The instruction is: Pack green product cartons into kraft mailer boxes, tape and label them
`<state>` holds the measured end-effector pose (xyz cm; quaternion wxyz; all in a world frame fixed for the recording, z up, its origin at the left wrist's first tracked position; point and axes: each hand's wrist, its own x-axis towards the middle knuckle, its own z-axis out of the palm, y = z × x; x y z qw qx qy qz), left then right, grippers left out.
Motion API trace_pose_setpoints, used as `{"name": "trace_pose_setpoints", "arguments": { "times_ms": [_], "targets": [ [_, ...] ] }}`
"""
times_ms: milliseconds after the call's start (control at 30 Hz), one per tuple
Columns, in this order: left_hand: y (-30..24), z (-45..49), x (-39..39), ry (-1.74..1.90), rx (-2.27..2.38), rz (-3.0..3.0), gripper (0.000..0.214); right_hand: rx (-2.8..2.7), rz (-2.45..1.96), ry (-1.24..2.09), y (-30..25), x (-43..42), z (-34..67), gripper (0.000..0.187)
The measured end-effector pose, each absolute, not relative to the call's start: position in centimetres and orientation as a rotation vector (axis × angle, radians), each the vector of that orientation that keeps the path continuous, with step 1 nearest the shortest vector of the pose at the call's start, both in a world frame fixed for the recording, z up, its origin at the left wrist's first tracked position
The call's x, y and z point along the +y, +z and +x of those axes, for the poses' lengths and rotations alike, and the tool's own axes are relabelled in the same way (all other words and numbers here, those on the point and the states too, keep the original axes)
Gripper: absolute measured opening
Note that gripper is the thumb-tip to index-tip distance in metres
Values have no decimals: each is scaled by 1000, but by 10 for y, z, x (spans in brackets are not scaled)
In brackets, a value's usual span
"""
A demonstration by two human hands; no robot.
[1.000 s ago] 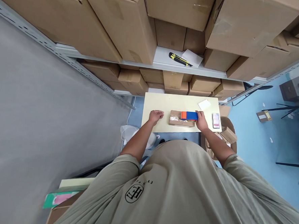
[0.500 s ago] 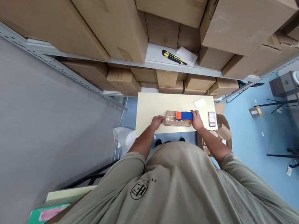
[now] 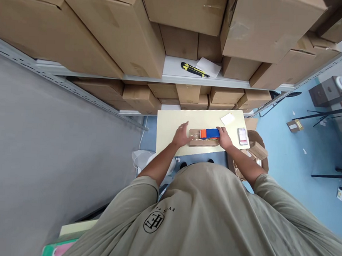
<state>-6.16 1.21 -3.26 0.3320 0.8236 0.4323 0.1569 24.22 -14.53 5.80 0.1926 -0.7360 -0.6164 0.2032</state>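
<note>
A small brown cardboard box (image 3: 202, 140) lies on the pale yellow table (image 3: 168, 122). On top of the box rests a blue and orange tape dispenser (image 3: 209, 134), gripped at its right end by my right hand (image 3: 224, 138). My left hand (image 3: 182, 135) is at the box's left end with fingers stretched out, touching or almost touching it.
A white paper slip (image 3: 227, 118) and a phone (image 3: 242, 136) lie on the table's right side. Shelves of large cardboard boxes (image 3: 113, 35) stand behind, with a yellow utility knife (image 3: 192, 69) on the shelf. Small boxes sit on the blue floor at right (image 3: 256, 150). A grey wall is at left.
My left hand has moved right from the bare table to the box's left end and opened its fingers. My right hand stays on the tape dispenser.
</note>
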Motion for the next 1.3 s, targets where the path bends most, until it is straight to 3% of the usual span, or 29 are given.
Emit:
{"name": "trace_pose_setpoints", "arguments": {
  "times_ms": [67,133,500,800,1167,1300],
  "targets": [
    [-23,-49,11,235,820,2341,149,-1748,-2055,566,60,-143,245,75],
    [-17,-38,9,51,679,2430,160,-1787,-2055,576,64,-141,248,73],
    [-2,-30,1,-148,777,2514,149,-2059,-2061,559,84,-143,284,63],
    [-8,-33,0,-161,871,2525,149,-1809,-2592,423,119,-198,403,64],
    [2,-27,3,-291,847,2607,147,-2225,-2537,319,112,-183,378,71],
    [14,14,-21,-138,766,2699,143,-2353,-2485,302,116,-178,360,74]
  ]
}}
